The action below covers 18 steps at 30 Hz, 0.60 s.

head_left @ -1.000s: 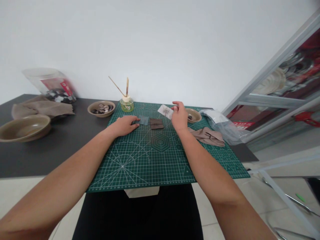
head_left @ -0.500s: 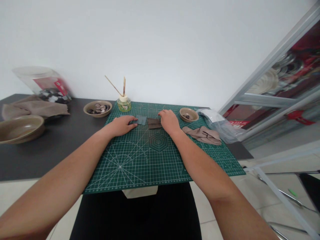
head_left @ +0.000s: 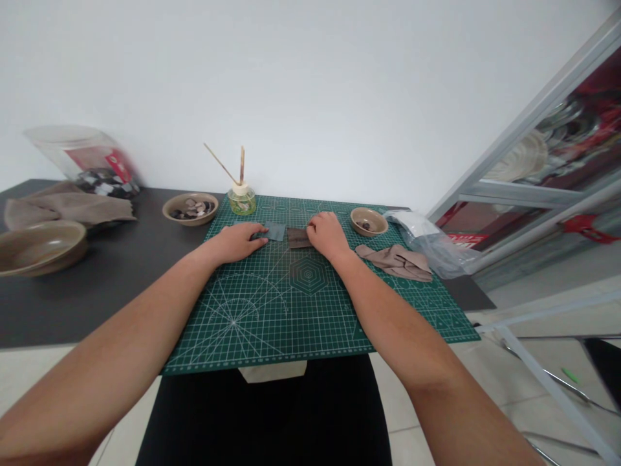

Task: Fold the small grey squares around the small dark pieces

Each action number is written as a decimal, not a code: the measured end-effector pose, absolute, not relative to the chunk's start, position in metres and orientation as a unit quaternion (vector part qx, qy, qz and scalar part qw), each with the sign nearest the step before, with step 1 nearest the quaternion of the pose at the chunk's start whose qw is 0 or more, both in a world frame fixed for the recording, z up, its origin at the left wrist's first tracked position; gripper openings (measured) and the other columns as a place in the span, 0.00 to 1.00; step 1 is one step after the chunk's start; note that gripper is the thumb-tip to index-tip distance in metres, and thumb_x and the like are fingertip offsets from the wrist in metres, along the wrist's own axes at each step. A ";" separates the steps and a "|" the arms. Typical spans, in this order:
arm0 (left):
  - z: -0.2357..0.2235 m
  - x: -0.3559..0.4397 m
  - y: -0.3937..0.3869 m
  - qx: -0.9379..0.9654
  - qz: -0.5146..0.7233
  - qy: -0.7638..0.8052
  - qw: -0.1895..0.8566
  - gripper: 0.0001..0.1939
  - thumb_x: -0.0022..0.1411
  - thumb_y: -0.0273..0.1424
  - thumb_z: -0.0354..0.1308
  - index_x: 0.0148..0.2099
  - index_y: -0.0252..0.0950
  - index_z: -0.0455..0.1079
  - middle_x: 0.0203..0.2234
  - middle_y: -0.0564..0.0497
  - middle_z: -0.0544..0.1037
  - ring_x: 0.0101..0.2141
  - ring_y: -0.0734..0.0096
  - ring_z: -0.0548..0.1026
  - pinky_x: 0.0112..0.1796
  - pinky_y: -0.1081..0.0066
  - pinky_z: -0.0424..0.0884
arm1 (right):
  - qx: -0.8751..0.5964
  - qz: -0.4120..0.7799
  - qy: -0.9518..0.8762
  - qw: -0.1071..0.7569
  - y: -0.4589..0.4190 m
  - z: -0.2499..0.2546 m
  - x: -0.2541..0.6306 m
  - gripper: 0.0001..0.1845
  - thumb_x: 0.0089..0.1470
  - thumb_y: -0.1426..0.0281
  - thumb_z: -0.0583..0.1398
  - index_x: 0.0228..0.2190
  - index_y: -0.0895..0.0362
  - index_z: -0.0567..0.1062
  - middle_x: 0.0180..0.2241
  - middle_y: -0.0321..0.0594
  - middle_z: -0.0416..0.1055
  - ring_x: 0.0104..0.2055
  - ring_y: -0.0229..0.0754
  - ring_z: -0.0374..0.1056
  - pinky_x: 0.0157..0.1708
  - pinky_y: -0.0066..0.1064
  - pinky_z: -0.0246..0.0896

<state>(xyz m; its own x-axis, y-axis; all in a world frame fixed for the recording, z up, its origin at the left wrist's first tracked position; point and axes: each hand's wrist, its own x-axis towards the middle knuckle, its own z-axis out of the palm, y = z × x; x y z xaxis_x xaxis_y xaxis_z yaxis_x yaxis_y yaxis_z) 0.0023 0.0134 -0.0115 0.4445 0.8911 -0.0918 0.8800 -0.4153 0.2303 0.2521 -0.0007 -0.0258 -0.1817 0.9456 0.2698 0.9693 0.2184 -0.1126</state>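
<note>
My left hand point(head_left: 239, 241) rests on the green cutting mat point(head_left: 262, 291), its thumb and fingers closed about the left end of a small blue-grey sheet point(head_left: 275, 232). To the right of that sheet lies a small dark brown sheet point(head_left: 297, 238), flat on the mat. My right hand point(head_left: 328, 234) is at the brown sheet's right end and covers it, fingers curled down. Whether something small sits under those fingertips is hidden. Just right of this hand are a small bowl point(head_left: 369, 215) with a few dark pieces in it and a crumpled taupe cloth point(head_left: 398, 262).
Left of the mat stands a bowl of stones point(head_left: 190, 223). A glass jar with sticks point(head_left: 241, 199) is at the mat's back edge. Farther left are a larger bowl point(head_left: 43, 259), a cloth point(head_left: 72, 208) and a clear container point(head_left: 72, 139). A plastic bag point(head_left: 429, 236) lies at right.
My right fingers have curled in and shifted slightly down over the brown sheet's right end. The left hand and both sheets look almost unmoved; the view has shifted a little.
</note>
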 end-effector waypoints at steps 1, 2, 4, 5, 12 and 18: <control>-0.011 0.002 0.013 0.841 0.021 0.527 0.122 0.30 0.69 0.47 0.46 0.66 0.38 0.68 0.58 0.42 0.77 0.55 0.50 0.76 0.55 0.58 0.69 | -0.628 -0.050 -0.763 0.143 -0.001 -0.026 0.253 0.21 0.65 0.73 0.50 0.45 0.64 0.81 0.49 0.55 0.76 0.54 0.55 0.63 0.60 0.43 0.55; -0.011 0.002 0.013 0.841 0.020 0.526 0.122 0.30 0.69 0.47 0.46 0.66 0.38 0.68 0.58 0.42 0.77 0.55 0.50 0.76 0.55 0.58 0.69 | -0.633 -0.053 -0.759 0.139 -0.001 -0.026 0.254 0.21 0.64 0.74 0.50 0.46 0.64 0.81 0.49 0.56 0.76 0.55 0.56 0.63 0.59 0.44 0.55; -0.011 0.002 0.013 0.842 0.020 0.525 0.122 0.31 0.69 0.47 0.46 0.66 0.38 0.67 0.58 0.42 0.77 0.55 0.51 0.75 0.55 0.58 0.69 | -0.641 -0.044 -0.757 0.119 -0.001 -0.027 0.254 0.22 0.64 0.75 0.50 0.48 0.63 0.81 0.50 0.56 0.75 0.56 0.58 0.62 0.57 0.46 0.57; -0.012 0.002 0.013 0.842 0.020 0.525 0.121 0.31 0.69 0.47 0.46 0.66 0.38 0.67 0.58 0.42 0.77 0.55 0.51 0.76 0.54 0.58 0.69 | -0.642 -0.035 -0.758 0.109 -0.001 -0.029 0.254 0.22 0.63 0.74 0.51 0.50 0.62 0.80 0.51 0.56 0.75 0.56 0.58 0.62 0.57 0.47 0.58; -0.013 0.001 0.014 0.842 0.019 0.527 0.116 0.31 0.69 0.47 0.47 0.66 0.38 0.68 0.55 0.42 0.79 0.53 0.50 0.77 0.52 0.58 0.70 | -0.632 0.033 -0.763 0.130 0.001 -0.034 0.250 0.26 0.66 0.70 0.48 0.58 0.54 0.76 0.60 0.46 0.71 0.59 0.56 0.62 0.58 0.48 0.60; -0.011 0.002 0.014 0.840 0.009 0.530 0.116 0.31 0.69 0.47 0.47 0.67 0.39 0.67 0.58 0.44 0.78 0.54 0.52 0.76 0.54 0.60 0.69 | -0.620 0.072 -0.774 0.105 -0.005 -0.034 0.247 0.32 0.67 0.48 0.50 0.64 0.49 0.70 0.69 0.45 0.61 0.67 0.63 0.54 0.62 0.57 0.55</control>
